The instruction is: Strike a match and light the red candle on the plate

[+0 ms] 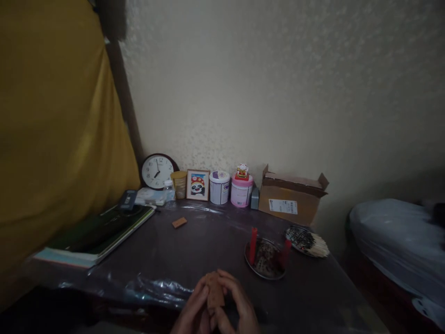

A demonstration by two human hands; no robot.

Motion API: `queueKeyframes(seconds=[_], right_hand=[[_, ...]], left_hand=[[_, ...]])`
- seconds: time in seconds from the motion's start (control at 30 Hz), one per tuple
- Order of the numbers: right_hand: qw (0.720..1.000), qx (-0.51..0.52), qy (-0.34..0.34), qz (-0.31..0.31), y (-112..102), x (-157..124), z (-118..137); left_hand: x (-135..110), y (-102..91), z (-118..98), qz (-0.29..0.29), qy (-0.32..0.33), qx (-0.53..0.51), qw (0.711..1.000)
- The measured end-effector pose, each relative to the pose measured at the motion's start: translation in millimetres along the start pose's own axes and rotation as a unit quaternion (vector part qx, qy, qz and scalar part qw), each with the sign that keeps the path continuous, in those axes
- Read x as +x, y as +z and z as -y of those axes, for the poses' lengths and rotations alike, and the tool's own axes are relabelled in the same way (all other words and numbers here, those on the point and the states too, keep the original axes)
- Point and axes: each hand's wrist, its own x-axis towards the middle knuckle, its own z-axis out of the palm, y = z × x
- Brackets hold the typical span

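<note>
Both of my hands meet at the bottom middle of the view, above the front edge of a dark table [194, 246] covered in clear plastic. My left hand [193, 311] and my right hand [239, 306] together pinch a small brown rectangular block [214, 291], held upright between the fingers. A second small brown block [179, 222] lies flat on the table further back. Just beyond my right hand sits a round metal dish [266, 260] with two red candles [253, 245] standing in it.
Along the wall stand a round clock [157, 171], a yellow-lidded jar [179, 183], a framed panda picture [198, 184], a white tin [219, 187], a pink tin [241, 190] and an open cardboard box [291, 195]. Books [100, 234] lie left; a plate of sticks [308, 241] right.
</note>
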Motion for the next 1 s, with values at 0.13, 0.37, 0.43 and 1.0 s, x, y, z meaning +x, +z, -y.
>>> queueKeyframes(seconds=[0.13,0.37,0.43,1.0], right_hand=[[0.998,0.038,0.035,0.038,-1,3,5],[0.981,0.160,0.103,0.043,7,3,4],[0.980,0.159,0.112,0.041,7,4,6],[0.964,0.186,0.170,0.084,-29,24,-1]], left_hand=[[1,16.9,-7,0.024,-0.051,-0.171,0.984],[2,36.7,-14,0.036,-0.036,-0.237,0.970],[1,38.2,-15,0.044,-0.044,-0.243,0.968],[-3,28.7,-14,0.086,-0.119,-0.241,0.959]])
